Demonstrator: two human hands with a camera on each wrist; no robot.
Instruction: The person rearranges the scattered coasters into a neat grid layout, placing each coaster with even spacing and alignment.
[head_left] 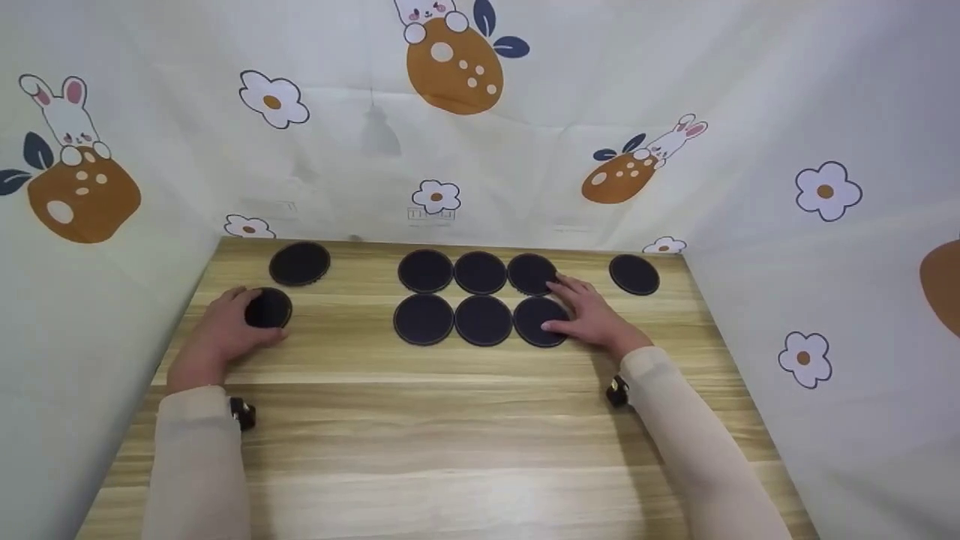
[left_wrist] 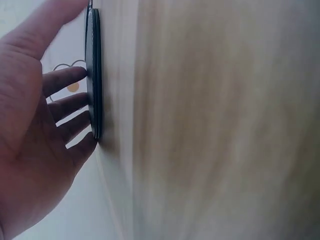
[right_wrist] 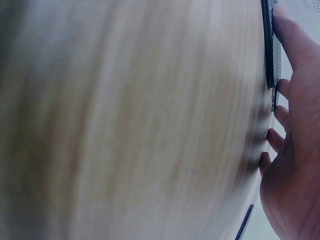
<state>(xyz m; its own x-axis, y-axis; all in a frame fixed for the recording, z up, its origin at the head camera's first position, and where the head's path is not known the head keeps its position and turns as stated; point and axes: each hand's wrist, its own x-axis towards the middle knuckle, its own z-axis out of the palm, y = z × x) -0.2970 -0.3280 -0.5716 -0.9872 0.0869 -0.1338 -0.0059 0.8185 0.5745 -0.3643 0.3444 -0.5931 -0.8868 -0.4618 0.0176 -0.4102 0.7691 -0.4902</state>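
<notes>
Several round black coasters with stitched rims lie on the wood-grain table. My left hand (head_left: 225, 326) is over a left coaster (head_left: 270, 309). In the left wrist view, its fingertips touch the top of that coaster (left_wrist: 93, 75), with the thumb partly out of frame. My right hand (head_left: 592, 315) rests at the right end of a block of two rows of three. Its thumb lies on the front-row right coaster (head_left: 534, 322), and its fingers touch the edge of the back-row right coaster (head_left: 531, 274). Other fingertips reach the table in the right wrist view.
A single coaster (head_left: 300, 264) lies at the back left, another coaster (head_left: 634, 274) at the back right. The block's left coasters (head_left: 425, 271) sit edge to edge. Pale printed cloth (head_left: 525, 195) surrounds the wooden table (head_left: 420, 427) at the back and sides.
</notes>
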